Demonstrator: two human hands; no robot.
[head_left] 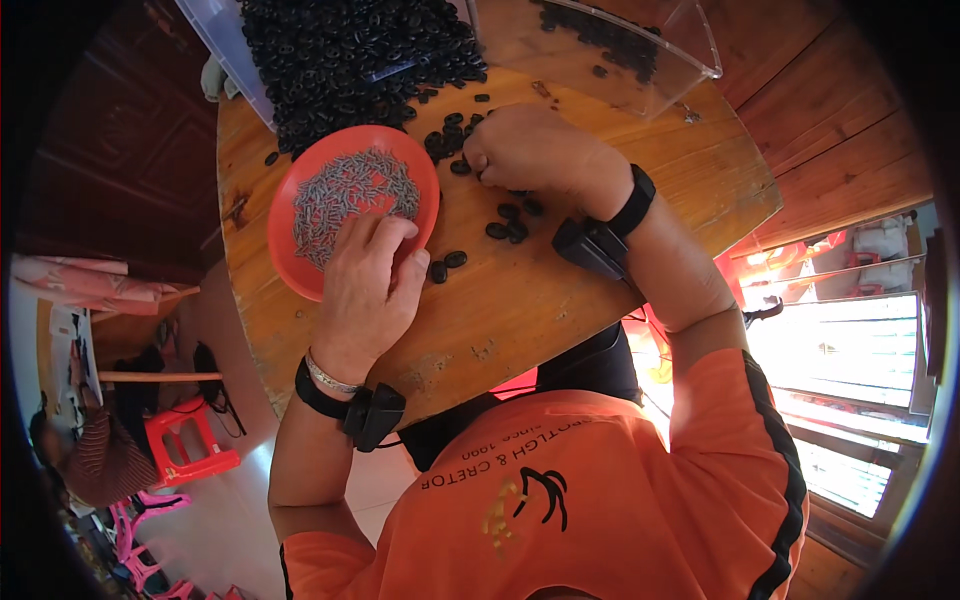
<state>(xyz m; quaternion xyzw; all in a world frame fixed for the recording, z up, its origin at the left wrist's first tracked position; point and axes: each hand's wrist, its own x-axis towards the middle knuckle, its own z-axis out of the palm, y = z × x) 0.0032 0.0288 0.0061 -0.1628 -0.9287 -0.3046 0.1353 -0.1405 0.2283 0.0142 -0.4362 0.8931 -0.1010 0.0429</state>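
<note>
Left hand (370,285): over bowl's near edge; fingers curled, thumb apart from forefinger; any hold hidden, cannot tell.
Right hand (545,150): curled nearly closed; contents cannot be told.
Bowl (283,220): red, under left fingers.
Screws (350,185): grey, in bowl, beyond left fingertips.
Black pieces (512,228): loose, between hands.
Heap (350,65): black, beyond both hands.

A red stool (212,464) stands on the pale floor (228,515) at left. The window (840,350) at right is brightly lit. The wooden desk (480,320) is worn.
</note>
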